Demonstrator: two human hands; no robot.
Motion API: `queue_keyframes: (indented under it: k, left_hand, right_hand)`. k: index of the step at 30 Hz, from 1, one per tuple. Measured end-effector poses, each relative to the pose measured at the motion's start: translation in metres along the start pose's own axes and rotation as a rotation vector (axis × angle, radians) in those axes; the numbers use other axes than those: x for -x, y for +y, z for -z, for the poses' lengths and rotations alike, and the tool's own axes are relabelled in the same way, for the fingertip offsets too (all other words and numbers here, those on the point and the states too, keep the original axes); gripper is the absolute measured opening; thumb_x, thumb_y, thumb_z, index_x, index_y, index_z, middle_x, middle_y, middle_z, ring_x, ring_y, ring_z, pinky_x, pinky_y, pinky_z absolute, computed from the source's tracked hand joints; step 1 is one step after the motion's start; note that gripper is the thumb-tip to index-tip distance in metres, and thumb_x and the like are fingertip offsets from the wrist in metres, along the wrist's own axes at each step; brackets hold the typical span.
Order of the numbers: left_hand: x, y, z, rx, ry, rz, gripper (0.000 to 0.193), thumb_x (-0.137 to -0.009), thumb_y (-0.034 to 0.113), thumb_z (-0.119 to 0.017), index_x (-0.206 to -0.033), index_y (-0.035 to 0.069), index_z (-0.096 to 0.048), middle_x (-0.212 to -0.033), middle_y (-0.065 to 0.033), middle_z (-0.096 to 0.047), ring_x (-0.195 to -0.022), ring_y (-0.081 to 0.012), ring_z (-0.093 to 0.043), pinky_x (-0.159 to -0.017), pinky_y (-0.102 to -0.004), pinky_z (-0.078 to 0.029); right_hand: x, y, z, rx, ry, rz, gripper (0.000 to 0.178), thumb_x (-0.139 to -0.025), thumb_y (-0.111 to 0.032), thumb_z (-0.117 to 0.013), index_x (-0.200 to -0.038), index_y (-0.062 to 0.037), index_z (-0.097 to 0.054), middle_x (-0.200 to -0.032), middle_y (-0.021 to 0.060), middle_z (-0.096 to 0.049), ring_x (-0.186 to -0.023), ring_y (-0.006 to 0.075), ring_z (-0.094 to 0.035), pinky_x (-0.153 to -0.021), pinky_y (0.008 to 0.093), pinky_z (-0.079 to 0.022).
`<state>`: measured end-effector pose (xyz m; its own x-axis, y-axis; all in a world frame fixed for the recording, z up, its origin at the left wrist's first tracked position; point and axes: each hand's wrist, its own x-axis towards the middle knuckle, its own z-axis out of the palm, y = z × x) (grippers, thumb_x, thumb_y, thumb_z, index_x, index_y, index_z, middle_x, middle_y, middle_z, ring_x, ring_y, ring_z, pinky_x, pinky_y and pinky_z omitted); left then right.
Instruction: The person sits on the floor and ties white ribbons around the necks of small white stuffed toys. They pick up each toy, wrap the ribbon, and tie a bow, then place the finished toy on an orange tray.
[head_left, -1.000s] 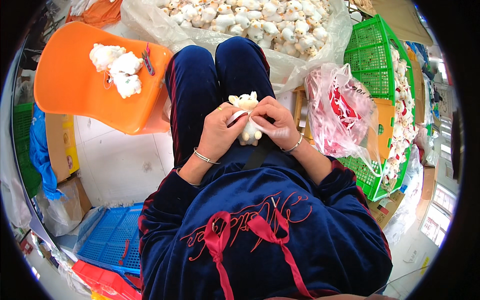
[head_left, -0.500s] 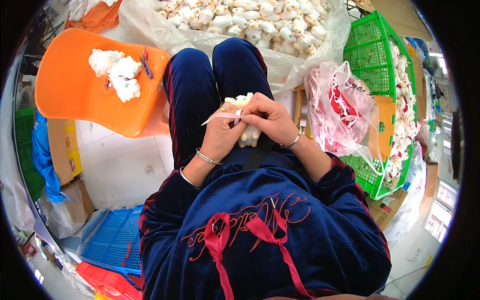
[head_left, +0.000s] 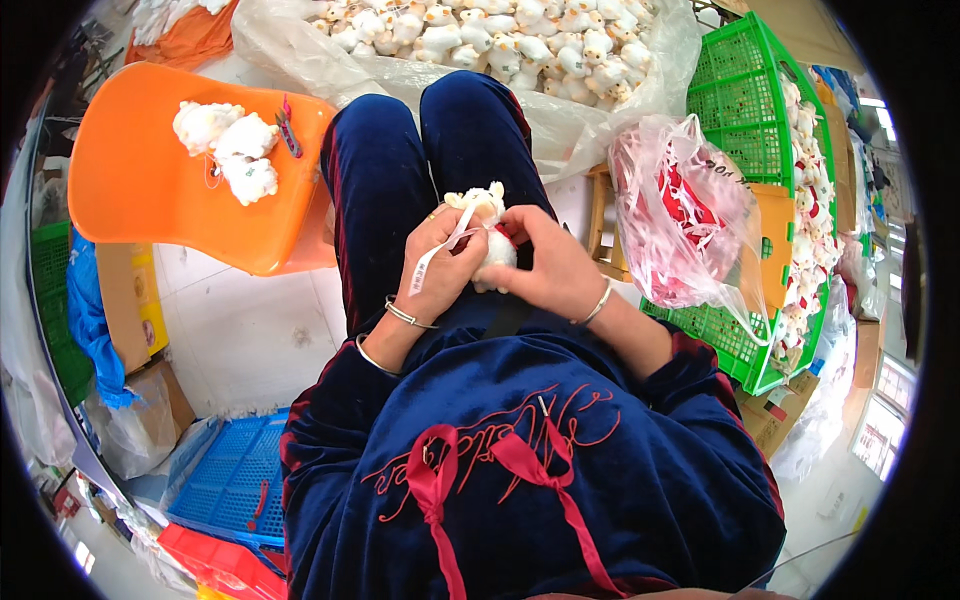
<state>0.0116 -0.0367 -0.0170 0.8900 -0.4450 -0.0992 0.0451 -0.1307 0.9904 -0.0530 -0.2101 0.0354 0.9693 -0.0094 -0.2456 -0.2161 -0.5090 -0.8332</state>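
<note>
On the left, an orange chair [head_left: 125, 170] is holding a cluster of white plush toys [head_left: 240, 140], and a pair of snips [head_left: 288, 128] with pink on its handle is lying just to their right. Nearer, on the same side, a blue crate [head_left: 230, 480] is resting on the floor.

In the middle, the left hand [head_left: 437, 258] is closing its thumb and fingers on the left side of a small cream plush toy [head_left: 492, 262], while a narrow white strip [head_left: 428, 265] is trailing over that hand. The toy is sitting above the person's lap, between both hands, its head pointing to the far side. Farther off, a clear plastic sheet [head_left: 560, 140] is surrounding a heap of similar toys [head_left: 520, 45].

The right hand [head_left: 555, 265] is curving along the toy's right side, fingertips near some red at its neck; whether it is gripping, I cannot tell.

Farther right, a clear bag [head_left: 685, 215] is containing pink and red material, and beyond it a green crate [head_left: 735, 115] is standing beside more plush toys.
</note>
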Motion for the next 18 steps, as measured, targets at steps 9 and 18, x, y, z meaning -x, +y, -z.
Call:
queue_keyframes:
  k: [9, 18]
  left_hand:
    - [0.004, -0.002, 0.008, 0.120, -0.097, 0.021, 0.013, -0.094, 0.008, -0.065, -0.101, -0.002, -0.069, -0.095, -0.0078, -0.064, -0.085, -0.0161, -0.063, -0.076, -0.0294, -0.051]
    - [0.013, -0.027, 0.013, 0.365, -0.107, 0.139, 0.009, -0.096, 0.011, -0.066, -0.099, 0.002, -0.066, -0.097, -0.0012, -0.056, -0.088, -0.0101, -0.055, -0.080, -0.0250, -0.046]
  right_hand:
    - [-0.001, -0.005, -0.011, 0.040, 0.051, -0.083, 0.062, -0.078, -0.029, -0.081, -0.124, 0.0000, -0.049, -0.108, 0.0191, -0.066, -0.092, 0.0342, -0.069, -0.082, 0.0409, -0.056]
    - [0.001, 0.005, -0.010, -0.133, -0.022, -0.102, 0.059, -0.081, -0.021, -0.078, -0.127, -0.0019, -0.047, -0.109, 0.0121, -0.062, -0.089, 0.0206, -0.066, -0.078, 0.0339, -0.055]
